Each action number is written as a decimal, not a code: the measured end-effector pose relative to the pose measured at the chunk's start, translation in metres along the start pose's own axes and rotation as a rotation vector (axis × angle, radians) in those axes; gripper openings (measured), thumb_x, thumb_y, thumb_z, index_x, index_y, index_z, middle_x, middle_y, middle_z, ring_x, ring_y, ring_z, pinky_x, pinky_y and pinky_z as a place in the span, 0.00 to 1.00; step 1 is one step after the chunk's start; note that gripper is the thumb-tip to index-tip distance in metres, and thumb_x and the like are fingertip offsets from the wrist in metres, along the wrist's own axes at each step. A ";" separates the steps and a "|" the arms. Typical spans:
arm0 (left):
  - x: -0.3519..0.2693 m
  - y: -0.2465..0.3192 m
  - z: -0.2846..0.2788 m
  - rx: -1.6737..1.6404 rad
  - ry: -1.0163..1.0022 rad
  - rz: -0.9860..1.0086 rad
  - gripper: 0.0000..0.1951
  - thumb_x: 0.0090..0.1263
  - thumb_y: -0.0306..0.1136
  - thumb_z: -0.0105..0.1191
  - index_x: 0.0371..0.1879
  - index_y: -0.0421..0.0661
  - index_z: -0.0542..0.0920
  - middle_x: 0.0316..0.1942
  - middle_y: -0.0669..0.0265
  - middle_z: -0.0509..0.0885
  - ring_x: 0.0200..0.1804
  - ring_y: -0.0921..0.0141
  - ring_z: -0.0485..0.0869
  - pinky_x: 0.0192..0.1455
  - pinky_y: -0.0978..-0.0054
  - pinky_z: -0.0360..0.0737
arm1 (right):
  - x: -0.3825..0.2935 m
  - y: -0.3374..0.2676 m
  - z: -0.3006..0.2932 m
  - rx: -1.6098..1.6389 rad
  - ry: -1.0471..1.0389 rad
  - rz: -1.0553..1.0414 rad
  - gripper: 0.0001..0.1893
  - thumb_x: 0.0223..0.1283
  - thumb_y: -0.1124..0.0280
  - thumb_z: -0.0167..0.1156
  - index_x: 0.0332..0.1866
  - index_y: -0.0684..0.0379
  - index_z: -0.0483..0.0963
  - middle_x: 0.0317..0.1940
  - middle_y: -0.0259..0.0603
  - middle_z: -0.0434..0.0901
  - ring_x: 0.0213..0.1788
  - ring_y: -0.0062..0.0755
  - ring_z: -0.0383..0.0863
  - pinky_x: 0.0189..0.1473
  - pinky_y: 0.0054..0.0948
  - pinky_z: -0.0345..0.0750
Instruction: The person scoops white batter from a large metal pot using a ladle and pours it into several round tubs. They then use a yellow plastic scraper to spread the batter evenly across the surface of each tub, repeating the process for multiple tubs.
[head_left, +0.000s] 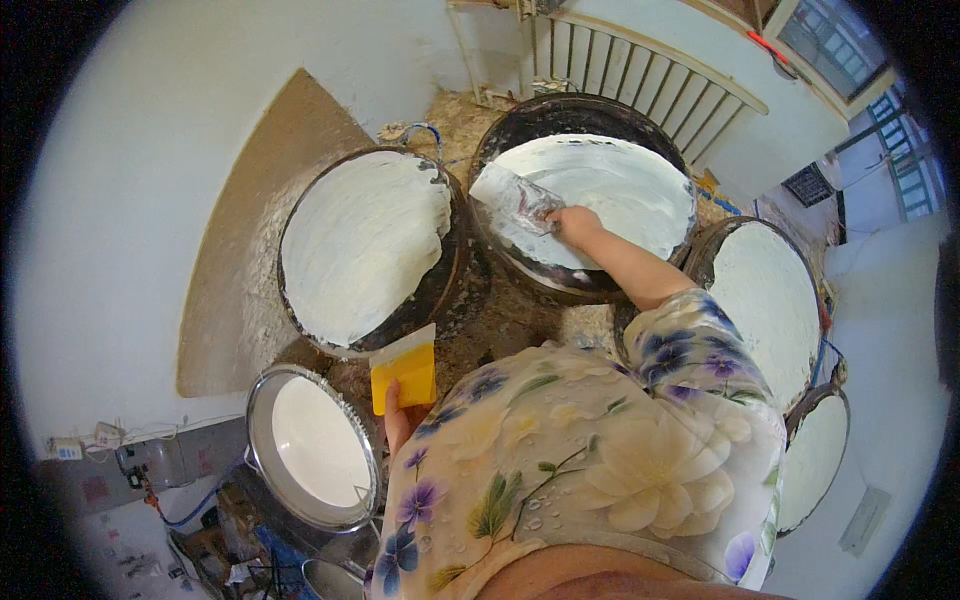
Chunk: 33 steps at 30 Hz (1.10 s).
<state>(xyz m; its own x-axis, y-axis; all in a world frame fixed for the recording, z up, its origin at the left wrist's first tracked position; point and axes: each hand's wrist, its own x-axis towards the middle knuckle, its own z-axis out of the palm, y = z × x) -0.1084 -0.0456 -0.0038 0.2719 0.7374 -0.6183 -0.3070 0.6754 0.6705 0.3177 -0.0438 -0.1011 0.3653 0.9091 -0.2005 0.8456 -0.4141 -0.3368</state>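
My right hand (576, 225) grips a flat scraper (517, 196) wrapped in clear plastic near its handle. The scraper lies over the left part of a large round black griddle (581, 112), on white batter (637, 187) with curved smear marks. At the lower left, my left hand (397, 420) holds a yellow scraper (405, 375) with a pale blade edge upright, just below a second round griddle (409, 330). That griddle bears a broad white layer (360, 240) with a ragged right edge. Below it stands a metal pot (259, 405) of white liquid (319, 442).
Two more round griddles with white layers (769, 300) (814, 457) stand at the right. A slatted rail (637, 67) runs behind the far griddle. Blue hoses (427, 131) run near the griddles. At lower left are a cluttered shelf (217, 525) and another metal vessel (330, 581).
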 end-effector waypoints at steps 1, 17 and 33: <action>0.001 0.001 0.000 0.033 0.025 -0.018 0.21 0.63 0.44 0.45 0.52 0.46 0.64 0.47 0.64 0.73 0.47 0.66 0.74 0.44 0.68 0.73 | 0.004 0.009 -0.003 -0.039 -0.001 -0.008 0.15 0.46 0.70 0.55 0.43 0.48 0.75 0.34 0.46 0.77 0.37 0.43 0.76 0.40 0.35 0.72; 0.010 0.002 0.011 -0.015 0.006 -0.021 0.19 0.64 0.43 0.44 0.51 0.48 0.65 0.45 0.66 0.74 0.43 0.68 0.74 0.36 0.72 0.70 | -0.046 0.203 0.007 0.800 0.457 0.729 0.19 0.48 0.72 0.56 0.49 0.52 0.70 0.25 0.42 0.76 0.25 0.37 0.75 0.25 0.34 0.71; 0.015 -0.001 0.029 -0.017 -0.039 -0.039 0.21 0.61 0.47 0.47 0.50 0.49 0.67 0.43 0.66 0.75 0.42 0.69 0.75 0.36 0.73 0.71 | 0.059 0.068 -0.026 -0.161 0.101 0.149 0.13 0.50 0.70 0.48 0.40 0.46 0.75 0.34 0.46 0.78 0.37 0.46 0.77 0.41 0.39 0.73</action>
<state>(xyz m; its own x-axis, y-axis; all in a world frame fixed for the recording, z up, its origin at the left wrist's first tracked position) -0.0777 -0.0349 -0.0025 0.3195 0.7106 -0.6269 -0.3113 0.7035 0.6389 0.4070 -0.0167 -0.1120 0.5206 0.8421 -0.1410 0.8278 -0.5383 -0.1581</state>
